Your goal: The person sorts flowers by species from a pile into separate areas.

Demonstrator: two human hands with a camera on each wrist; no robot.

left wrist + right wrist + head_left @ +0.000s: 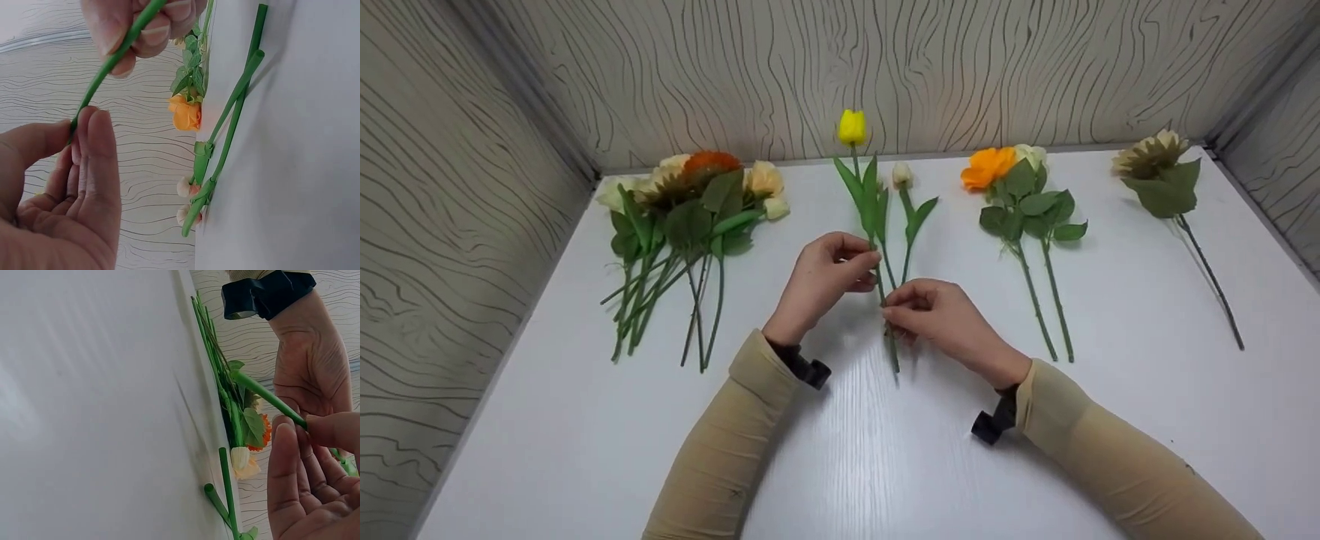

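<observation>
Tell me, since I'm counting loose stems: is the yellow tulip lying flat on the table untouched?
No, both the left hand and right hand pinch the yellow tulip by its stem.

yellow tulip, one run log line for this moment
left hand pinches yellow tulip stem | right hand pinches same stem lower | table

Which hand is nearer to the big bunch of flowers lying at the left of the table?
Left. The left hand is right of the bunch; the right hand is farther right, past the yellow tulip stem.
</observation>
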